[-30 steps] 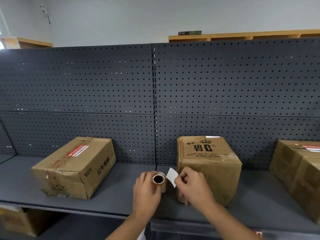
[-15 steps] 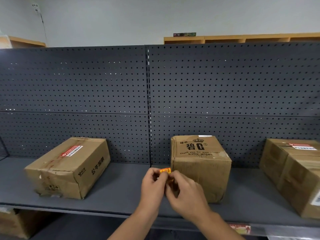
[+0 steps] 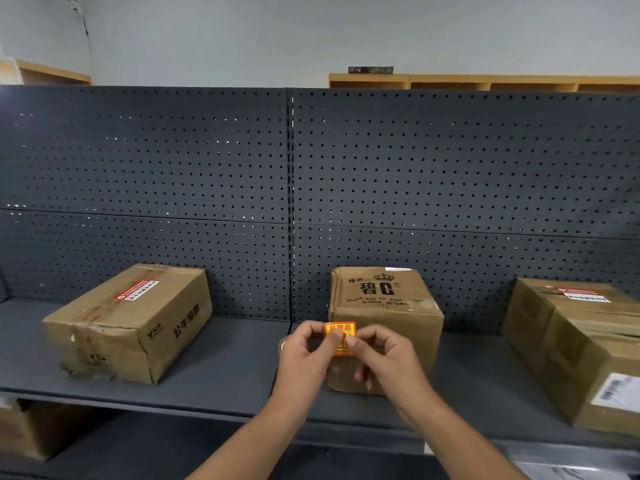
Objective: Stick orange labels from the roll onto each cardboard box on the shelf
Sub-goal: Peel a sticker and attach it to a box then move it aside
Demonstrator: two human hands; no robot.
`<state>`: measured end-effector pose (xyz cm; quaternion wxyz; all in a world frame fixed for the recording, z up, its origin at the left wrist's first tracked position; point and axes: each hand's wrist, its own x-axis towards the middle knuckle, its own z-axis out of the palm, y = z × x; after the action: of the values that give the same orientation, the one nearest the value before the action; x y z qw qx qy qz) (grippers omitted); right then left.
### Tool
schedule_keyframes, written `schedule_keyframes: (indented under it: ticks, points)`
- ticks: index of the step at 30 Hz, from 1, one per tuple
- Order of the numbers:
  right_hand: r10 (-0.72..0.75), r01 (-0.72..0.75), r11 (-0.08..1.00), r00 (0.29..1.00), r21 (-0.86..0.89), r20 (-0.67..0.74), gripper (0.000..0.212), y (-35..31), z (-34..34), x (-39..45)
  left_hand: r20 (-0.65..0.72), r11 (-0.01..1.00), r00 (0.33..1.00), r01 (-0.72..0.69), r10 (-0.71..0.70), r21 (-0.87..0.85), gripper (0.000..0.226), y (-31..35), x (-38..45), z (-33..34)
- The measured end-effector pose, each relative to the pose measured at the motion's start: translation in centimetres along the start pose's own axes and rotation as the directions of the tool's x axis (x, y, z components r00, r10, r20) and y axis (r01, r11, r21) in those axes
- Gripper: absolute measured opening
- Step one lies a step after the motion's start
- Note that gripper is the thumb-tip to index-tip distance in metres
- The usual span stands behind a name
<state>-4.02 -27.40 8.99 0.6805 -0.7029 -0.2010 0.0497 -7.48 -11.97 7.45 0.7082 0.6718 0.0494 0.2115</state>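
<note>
Both hands pinching an orange label in front of the middle box

The left hand (image 3: 304, 358) and right hand (image 3: 384, 358) each pinch one side of the label (image 3: 341, 336), held upright just before the middle box (image 3: 384, 317) on the shelf (image 3: 221, 372). A left box (image 3: 131, 320) and right box (image 3: 581, 348) stand well apart; the roll is mostly hidden behind the left hand

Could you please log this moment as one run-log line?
both hands pinch orange label | before middle box | not yet stuck
</note>
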Motion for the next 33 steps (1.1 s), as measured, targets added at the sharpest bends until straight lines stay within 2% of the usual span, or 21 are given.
schedule_keyframes:
  ticks: [4,6,8,9,11,14,17,20,25,27,30,33]
  points:
    - [-0.031,0.031,1.000,0.994,-0.002,-0.101,0.008,0.2,-1.4,-0.5,0.045,0.988,0.995,-0.093,0.088,0.124,0.008,0.3,-0.4,1.4]
    - [-0.044,0.047,0.999,0.986,0.017,-0.159,0.024,-0.2,-2.3,-0.5,0.048,0.972,0.990,-0.141,0.134,0.190,0.012,0.7,-0.5,2.4]
    - [-0.071,0.073,0.997,0.977,0.003,-0.203,0.036,-0.8,-3.8,-0.4,0.057,0.955,0.986,-0.163,0.154,0.247,0.035,1.3,-0.4,3.5]
    - [-0.095,0.091,0.995,0.971,-0.031,-0.220,0.035,-1.1,-4.7,-0.3,0.067,0.952,0.987,-0.156,0.143,0.264,0.047,1.8,-0.2,4.0]
    - [-0.147,0.120,0.985,0.960,-0.124,-0.238,0.023,-1.6,-6.5,0.1,0.072,0.953,0.990,-0.137,0.122,0.270,0.054,3.0,0.4,5.4]
    - [-0.187,0.134,0.969,0.947,-0.206,-0.262,0.011,-2.5,-8.9,1.4,0.085,0.922,0.984,-0.177,0.157,0.345,0.043,4.6,2.4,8.1]
    - [-0.175,0.108,0.970,0.929,-0.216,-0.325,0.017,-3.7,-11.0,3.5,0.115,0.889,0.985,-0.164,0.127,0.428,0.037,5.4,5.1,10.8]
    - [-0.159,0.074,0.968,0.919,-0.239,-0.362,0.021,-3.6,-12.6,5.5,0.156,0.882,0.982,-0.166,0.106,0.441,0.042,5.1,7.7,12.9]
    - [-0.033,-0.059,0.966,0.936,-0.251,-0.350,0.015,-2.1,-13.4,7.3,0.123,0.842,0.991,-0.030,-0.044,0.538,0.033,1.9,10.9,14.0]
    - [0.014,-0.105,0.963,0.939,-0.248,-0.343,0.013,-1.7,-13.4,7.6,0.114,0.836,0.992,-0.011,-0.062,0.549,0.031,1.2,11.1,14.1]
    - [0.029,-0.130,0.952,0.939,-0.277,-0.343,0.009,-1.4,-13.3,8.0,0.095,0.791,0.993,0.000,-0.073,0.611,0.030,1.0,11.1,14.0]
    - [0.034,-0.146,0.935,0.943,-0.322,-0.330,0.009,-1.3,-13.3,8.2,0.106,0.815,0.985,0.050,-0.136,0.577,0.033,0.4,11.7,13.8]
